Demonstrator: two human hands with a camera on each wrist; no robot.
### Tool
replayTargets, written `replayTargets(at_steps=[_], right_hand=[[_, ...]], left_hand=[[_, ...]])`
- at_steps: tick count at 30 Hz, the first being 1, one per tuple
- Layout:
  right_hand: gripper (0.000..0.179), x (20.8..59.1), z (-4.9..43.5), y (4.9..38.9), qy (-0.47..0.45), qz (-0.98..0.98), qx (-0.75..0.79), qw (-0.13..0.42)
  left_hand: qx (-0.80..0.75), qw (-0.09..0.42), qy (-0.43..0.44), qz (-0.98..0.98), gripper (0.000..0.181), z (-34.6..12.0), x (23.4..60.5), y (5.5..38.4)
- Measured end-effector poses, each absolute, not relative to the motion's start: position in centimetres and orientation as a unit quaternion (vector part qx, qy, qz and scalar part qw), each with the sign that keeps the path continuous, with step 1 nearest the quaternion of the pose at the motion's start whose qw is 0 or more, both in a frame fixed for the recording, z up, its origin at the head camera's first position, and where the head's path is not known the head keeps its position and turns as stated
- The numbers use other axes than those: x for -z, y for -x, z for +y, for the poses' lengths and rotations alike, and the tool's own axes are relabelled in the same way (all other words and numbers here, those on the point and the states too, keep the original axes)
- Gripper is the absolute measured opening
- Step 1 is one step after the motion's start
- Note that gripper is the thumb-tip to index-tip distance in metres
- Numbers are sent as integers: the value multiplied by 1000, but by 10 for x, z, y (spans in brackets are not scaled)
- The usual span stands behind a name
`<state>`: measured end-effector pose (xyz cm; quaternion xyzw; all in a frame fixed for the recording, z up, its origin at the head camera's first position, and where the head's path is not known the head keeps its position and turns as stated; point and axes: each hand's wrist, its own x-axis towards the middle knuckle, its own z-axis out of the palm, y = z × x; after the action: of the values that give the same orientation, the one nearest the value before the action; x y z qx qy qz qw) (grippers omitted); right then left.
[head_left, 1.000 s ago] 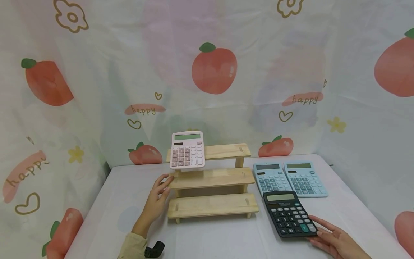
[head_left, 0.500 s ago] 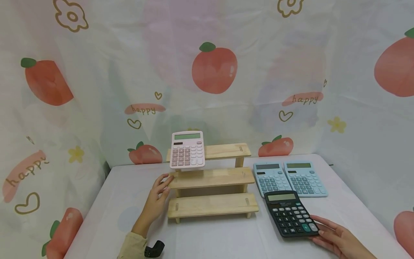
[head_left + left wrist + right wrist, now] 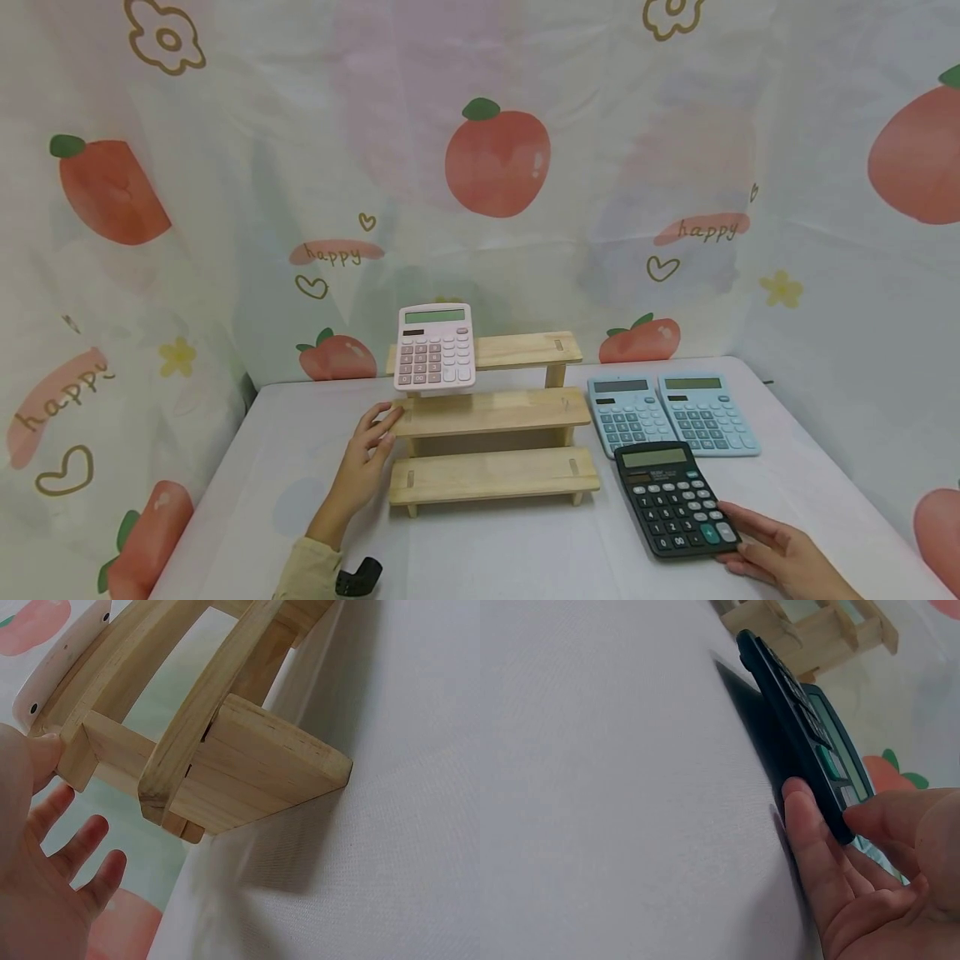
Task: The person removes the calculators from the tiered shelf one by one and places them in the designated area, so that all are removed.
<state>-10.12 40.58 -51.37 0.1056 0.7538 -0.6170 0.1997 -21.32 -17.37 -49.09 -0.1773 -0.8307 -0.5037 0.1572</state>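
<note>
In the head view, my left hand (image 3: 362, 469) holds the left end of the middle board on a three-tier wooden display stand (image 3: 491, 412). The left wrist view shows thumb and forefinger at that board end, other fingers spread. My right hand (image 3: 780, 550) pinches the lower right corner of a black calculator (image 3: 675, 504), thumb on top and fingers beneath. The right wrist view shows the calculator (image 3: 802, 727) tilted, a dark shadow under it. On the stand's top tier, at the left, leans a pink calculator (image 3: 433, 348).
Two light blue calculators (image 3: 626, 414) lie side by side right of the stand, the nearer one's bottom edge partly behind the black one. A white cloth (image 3: 487, 558) covers the table. Printed fabric walls (image 3: 570, 275) enclose the back and sides.
The black calculator has shifted slightly right and its lower edge slightly down, with the right hand still on its corner. The left hand and stand have not moved.
</note>
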Motion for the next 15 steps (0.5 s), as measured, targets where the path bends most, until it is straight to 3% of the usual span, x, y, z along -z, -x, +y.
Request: replayTargets(at_steps=[15], right_hand=[[73,509,386,99,-143,806,554,153]], left_hand=[[506,161,182,-827,39,-174,493,215]])
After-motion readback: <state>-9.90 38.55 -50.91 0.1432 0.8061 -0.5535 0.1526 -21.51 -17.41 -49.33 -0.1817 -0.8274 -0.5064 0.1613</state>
